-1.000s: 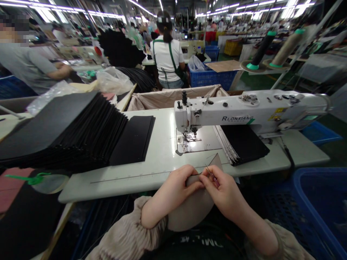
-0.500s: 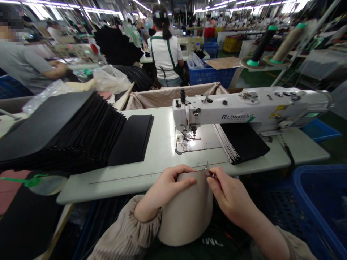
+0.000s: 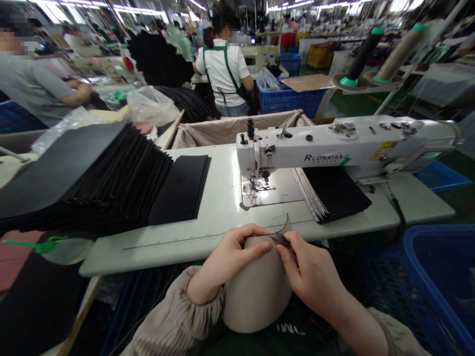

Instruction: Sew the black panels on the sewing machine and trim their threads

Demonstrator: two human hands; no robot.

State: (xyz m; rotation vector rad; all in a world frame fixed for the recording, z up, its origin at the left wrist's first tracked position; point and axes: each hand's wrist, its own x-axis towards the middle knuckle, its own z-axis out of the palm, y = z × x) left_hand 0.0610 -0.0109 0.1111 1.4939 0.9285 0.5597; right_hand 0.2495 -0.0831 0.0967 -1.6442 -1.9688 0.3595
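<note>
A beige sheet of material (image 3: 256, 296), bent into a curve, stands in front of my body below the table edge. My left hand (image 3: 235, 254) grips its upper edge, thumb on the near face and fingers behind. In my right hand (image 3: 311, 264) are small thread snips (image 3: 281, 240), their dark blades lying along the sheet's top edge close to my left thumb. A narrow pointed flap (image 3: 287, 225) rises at that edge just beyond the blades. Most of the snips' handle is hidden inside my right fingers.
A white sewing machine (image 3: 289, 148) stands on the pale table (image 3: 218, 198). Black panels lie in a tall stack (image 3: 100, 183), a low pile (image 3: 180, 190) and a pile under the machine arm (image 3: 336, 193). A blue basket (image 3: 426, 257) is at right. Co-workers sit beyond.
The snips have moved left along the sheet's top edge, nearer my left thumb. The flap beyond the blades now stands up wider. My left hand keeps its hold.
</note>
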